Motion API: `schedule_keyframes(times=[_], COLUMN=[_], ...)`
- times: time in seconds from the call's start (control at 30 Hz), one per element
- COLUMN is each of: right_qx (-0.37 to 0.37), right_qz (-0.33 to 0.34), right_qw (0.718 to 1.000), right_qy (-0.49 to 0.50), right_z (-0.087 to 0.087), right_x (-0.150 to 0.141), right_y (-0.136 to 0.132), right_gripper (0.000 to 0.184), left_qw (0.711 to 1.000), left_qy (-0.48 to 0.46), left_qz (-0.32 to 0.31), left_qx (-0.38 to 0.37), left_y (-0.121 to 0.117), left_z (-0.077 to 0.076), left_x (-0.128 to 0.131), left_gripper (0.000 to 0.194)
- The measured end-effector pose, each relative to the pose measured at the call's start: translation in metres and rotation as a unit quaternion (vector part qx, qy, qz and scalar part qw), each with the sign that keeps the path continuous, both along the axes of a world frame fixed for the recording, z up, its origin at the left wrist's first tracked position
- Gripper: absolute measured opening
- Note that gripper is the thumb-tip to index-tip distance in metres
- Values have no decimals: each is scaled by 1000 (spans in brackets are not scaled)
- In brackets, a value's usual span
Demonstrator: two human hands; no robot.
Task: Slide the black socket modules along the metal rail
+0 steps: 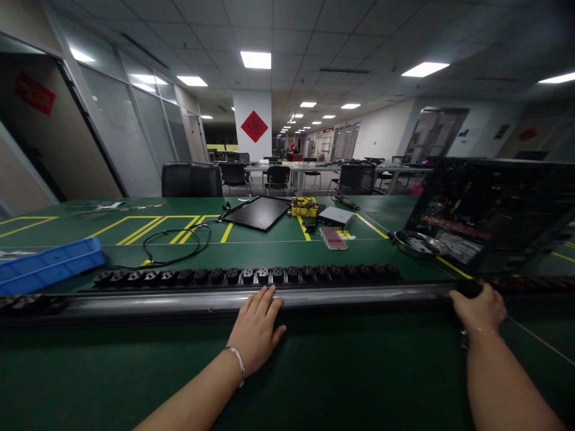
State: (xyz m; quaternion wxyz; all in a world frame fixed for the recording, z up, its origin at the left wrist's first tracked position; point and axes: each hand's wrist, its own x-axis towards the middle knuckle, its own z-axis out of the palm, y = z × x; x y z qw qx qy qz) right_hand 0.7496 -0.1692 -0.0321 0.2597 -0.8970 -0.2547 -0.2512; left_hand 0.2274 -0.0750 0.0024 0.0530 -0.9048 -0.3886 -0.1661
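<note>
A long power strip (350, 295) with a smooth, shiny metal stretch lies crosswise on the green table, close in front of me. My left hand (257, 332) rests on its front edge near the middle, fingers stretched out and flat. Farther right, my right hand (480, 308) is wrapped around a dark part of the same strip; its fingertips are partly hidden behind it. Just behind runs a second row of black sockets (247, 275), parallel to the metal stretch. More sockets show at the far left and far right ends.
A blue plastic bin (49, 263) stands at the left, near a looped black cable (177, 245). Toward the back lie a black flat panel (257, 212), a yellow box (304, 206) and a grey box (336, 216). At right are a metal bowl (420, 244) and an open computer case (503, 209).
</note>
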Motion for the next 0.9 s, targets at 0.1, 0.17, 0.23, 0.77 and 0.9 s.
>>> schedule_keyframes(times=[0.1,0.17,0.23,0.77,0.9], right_qx=[21,34,47,3,-36], right_qz=[-20,-26,-31,-36,-10], right_qw=[997,994,992,986,988], right_qy=[69,97,114,162,150], right_z=[6,10,14,36,48], right_x=[-5,-10,-16,-59,-77], right_y=[0,0,0,0,2], right_gripper=[64,65,68,54,51], left_qw=[1000,1000,1000,1000,1000], left_qy=[-5,-9,-13,-20,-17], left_qz=[-3,-4,-3,-1,1], left_qx=[4,9,12,17,17], left_y=[0,1,1,3,1], left_z=[-1,-2,-3,-6,-4], left_x=[0,0,0,1,1], left_gripper=[46,45,44,44,44])
